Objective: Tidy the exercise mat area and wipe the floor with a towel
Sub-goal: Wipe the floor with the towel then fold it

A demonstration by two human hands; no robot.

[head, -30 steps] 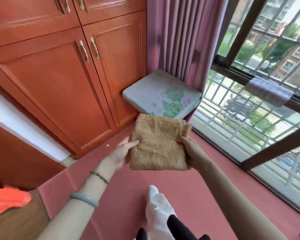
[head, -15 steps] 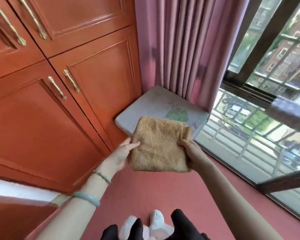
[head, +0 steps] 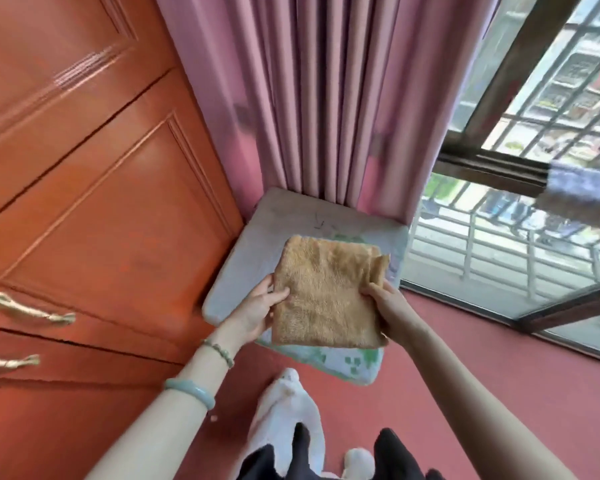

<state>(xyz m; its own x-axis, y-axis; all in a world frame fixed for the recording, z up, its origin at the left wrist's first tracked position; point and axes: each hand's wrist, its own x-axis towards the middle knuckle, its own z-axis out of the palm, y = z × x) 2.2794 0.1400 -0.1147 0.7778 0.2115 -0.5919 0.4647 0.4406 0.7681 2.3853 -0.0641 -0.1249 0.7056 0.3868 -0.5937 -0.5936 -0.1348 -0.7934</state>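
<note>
- The towel (head: pixel 329 292), tan and folded into a rough square, is held in the air over the near half of the pad (head: pixel 291 220).
- The left hand (head: pixel 257 311) pinches the towel's left edge, with the thumb on top and the fingers underneath.
- The right hand (head: pixel 388 308) grips the right edge, near the loose corner that sticks up.
- The hands are apart, one on each side of the towel.
- The pad is pale with a green print and lies flat in the corner of the floor (head: pixel 499 375). Its left side is against the cupboard (head: pixel 101 202) and its far edge is under the curtain (head: pixel 326 98).
- The cupboard doors are closed, so what is inside cannot be seen. Two brass handles (head: pixel 28 310) show at the left edge.
- The window (head: pixel 534 98) runs along the floor's right edge, and a purple cloth (head: pixel 582 192) hangs over its rail.
- The left forearm wears a bangle (head: pixel 189 393) and a bead bracelet (head: pixel 219 351).
- A white-socked foot (head: pixel 284 410) stands on the floor just short of the pad's near corner.
</note>
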